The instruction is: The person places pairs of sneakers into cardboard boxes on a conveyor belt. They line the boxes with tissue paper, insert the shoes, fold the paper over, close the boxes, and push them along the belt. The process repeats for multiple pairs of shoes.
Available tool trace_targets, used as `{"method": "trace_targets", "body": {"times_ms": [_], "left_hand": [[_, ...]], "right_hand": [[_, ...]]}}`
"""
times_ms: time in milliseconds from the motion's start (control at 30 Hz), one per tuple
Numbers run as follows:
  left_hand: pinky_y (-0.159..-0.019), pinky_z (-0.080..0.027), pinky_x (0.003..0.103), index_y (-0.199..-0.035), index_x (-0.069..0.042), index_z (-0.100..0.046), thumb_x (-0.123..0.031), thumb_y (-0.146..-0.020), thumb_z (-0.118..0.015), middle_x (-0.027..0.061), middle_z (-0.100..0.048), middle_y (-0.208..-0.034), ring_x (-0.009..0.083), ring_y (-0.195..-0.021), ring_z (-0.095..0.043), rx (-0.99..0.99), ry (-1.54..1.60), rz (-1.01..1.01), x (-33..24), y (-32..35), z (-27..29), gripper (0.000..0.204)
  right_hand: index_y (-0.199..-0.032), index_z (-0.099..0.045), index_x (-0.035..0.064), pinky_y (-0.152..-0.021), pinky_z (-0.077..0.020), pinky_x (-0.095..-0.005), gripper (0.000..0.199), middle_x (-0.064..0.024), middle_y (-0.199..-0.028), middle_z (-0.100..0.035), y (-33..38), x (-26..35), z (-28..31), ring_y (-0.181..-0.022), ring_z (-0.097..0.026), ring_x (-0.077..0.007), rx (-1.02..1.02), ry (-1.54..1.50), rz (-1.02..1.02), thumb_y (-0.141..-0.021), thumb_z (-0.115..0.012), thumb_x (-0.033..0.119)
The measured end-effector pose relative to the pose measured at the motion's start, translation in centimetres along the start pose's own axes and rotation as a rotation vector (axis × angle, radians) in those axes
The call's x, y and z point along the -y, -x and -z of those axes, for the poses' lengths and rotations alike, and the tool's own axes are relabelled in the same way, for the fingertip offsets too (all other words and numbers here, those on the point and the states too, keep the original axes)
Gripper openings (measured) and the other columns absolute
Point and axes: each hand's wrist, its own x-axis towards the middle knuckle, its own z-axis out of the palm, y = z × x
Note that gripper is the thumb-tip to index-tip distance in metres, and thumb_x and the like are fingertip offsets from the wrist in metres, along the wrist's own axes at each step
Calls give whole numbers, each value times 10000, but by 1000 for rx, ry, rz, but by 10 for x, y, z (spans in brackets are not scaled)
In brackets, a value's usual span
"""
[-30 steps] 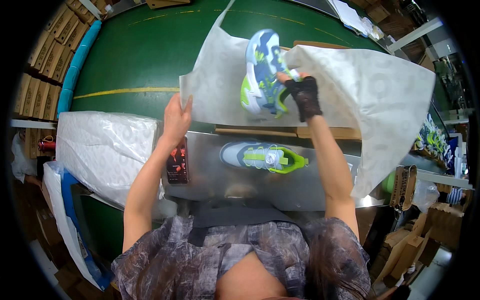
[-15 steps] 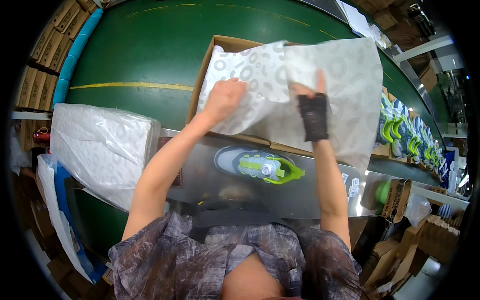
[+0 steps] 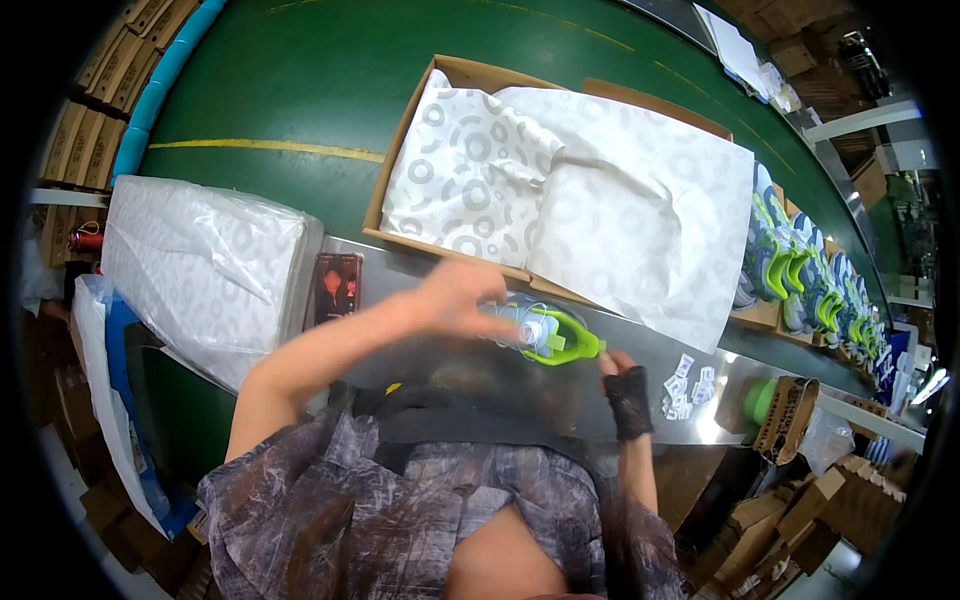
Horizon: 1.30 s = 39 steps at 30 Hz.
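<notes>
Head view. The shoe (image 3: 575, 343), light blue with a lime collar, lies on the metal counter (image 3: 395, 268), close to the near edge of the carton box (image 3: 480, 74), its heel pointing right. My left hand (image 3: 462, 298) is over its toe end, slightly blurred; the fingers are apart, with part of the upper showing between them. Contact cannot be confirmed. My right hand (image 3: 622, 385), in a black fingerless glove, has its fingers at the heel tab; I cannot tell whether they are clamped on it.

Edges and room: patterned paper (image 3: 465, 165) covers the box's inside and spills past its right edge, one corner hanging toward the counter. A strip of metal shows between the box's near left corner and the phone (image 3: 338, 287); another separates my right hand from the white labels (image 3: 681, 392) near the counter's right end. A green surface (image 3: 280, 100) extends beyond the box's left edge.
</notes>
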Motion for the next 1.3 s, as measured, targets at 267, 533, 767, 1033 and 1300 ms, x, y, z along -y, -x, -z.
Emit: {"method": "trace_targets", "body": {"times_ms": [267, 533, 767, 1033, 1300], "left_hand": [[-903, -378, 308, -1174, -10, -441, -159, -610, -772, 112, -558, -1084, 195, -1039, -508, -177, 445, 387, -20, 35, -10, 671], [-848, -432, 279, -1266, 11, -335, -128, -687, -710, 103, -491, -1164, 165, -1067, -478, -527, 827, 317, -16, 34, 60, 703], [-742, -484, 308, -1142, 38, -430, -377, -821, -583, 119, -572, -1018, 176, -857, -573, -664, 1194, 647, 92, -81, 32, 546], [-725, -501, 361, -1149, 45, -441, -326, -865, -505, 169, -538, -1082, 252, -940, -561, -169, 1158, 709, 47, -87, 25, 472], [-788, -379, 283, -1068, 26, -547, -532, -854, -415, 119, -550, -980, 167, -931, -489, -1013, 819, 812, 88, -11, 65, 612]], "right_hand": [[-1200, -425, 13, -538, -380, -181, 533, -57, -1013, -521, 16, 89, 6, -564, -458, -52, 175, -618, 49, -706, -606, 95], [-1176, -476, 58, -608, -429, -199, 483, -49, -1060, -570, 8, 105, 1, -615, -500, -40, 158, -390, 57, -717, -628, 68], [-1233, -424, 58, -501, -347, -183, 489, -87, -1117, -534, -17, 98, -30, -530, -395, -46, 48, -517, 71, -774, -588, 99], [-960, -469, 10, -514, -373, -245, 203, -28, -652, -498, -90, 99, -39, -554, -457, -111, -673, -629, 87, -794, -566, 77], [-1195, -462, 79, -544, -474, -322, 628, -136, -1236, -466, -101, 107, -58, -649, -576, -279, -396, 833, 749, -587, -495, -76]]}}
